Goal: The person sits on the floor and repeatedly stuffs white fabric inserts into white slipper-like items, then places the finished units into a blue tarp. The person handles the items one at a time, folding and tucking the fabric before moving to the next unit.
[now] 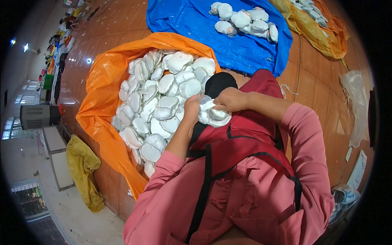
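Pink shirt [257,196] runs off the view's lower edge below 2 hands [231,99] gripping white pads [212,119] they partly hide.

A small bundle of white, rounded, pad-like pieces [214,119] is held up mid-scene, the left hand [192,108] at its left side and the right hand [232,99] at its far right. Its far part looks crumpled; layered, curved edges show nearer. Its exact piece count is unclear.
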